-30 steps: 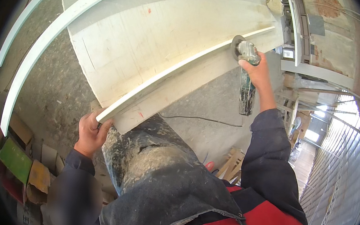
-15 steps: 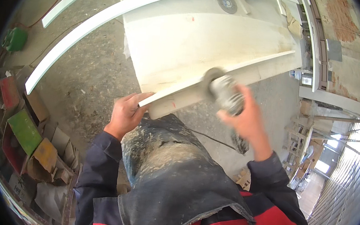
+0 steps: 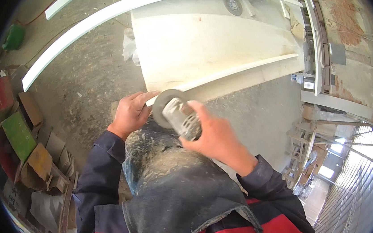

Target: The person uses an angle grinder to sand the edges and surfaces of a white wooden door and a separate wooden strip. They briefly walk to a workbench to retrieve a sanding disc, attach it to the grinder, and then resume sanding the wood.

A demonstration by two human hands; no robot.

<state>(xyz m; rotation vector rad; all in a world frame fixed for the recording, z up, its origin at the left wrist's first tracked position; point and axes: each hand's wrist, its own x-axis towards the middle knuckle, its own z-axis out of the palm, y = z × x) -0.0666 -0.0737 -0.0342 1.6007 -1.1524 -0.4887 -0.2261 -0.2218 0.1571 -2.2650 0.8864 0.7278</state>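
Observation:
My right hand (image 3: pixel 216 135) is wrapped round the body of an angle grinder (image 3: pixel 181 117). Its round grey disc (image 3: pixel 164 106) lies over the near end of a narrow white strip (image 3: pixel 227 71), a short way from my left fingers; whether it touches the strip I cannot tell. With fingers closed, my left hand (image 3: pixel 131 112) grips that near end of the strip. The strip runs away to the right along the edge of a pale board-topped table (image 3: pixel 202 41).
A long white strip (image 3: pixel 92 23) lies across the table's far side and juts out left. Beyond it rests a spare grinding disc (image 3: pixel 233 5). Worn boxes, one with a green side (image 3: pixel 23 136), are piled at left near a green container (image 3: pixel 13 38). A dusty apron (image 3: pixel 179 192) covers my lap.
My right hand has brought the grinder left and nearer to me along the strip, from its middle part to the end by my left hand. My left hand stays on the strip.

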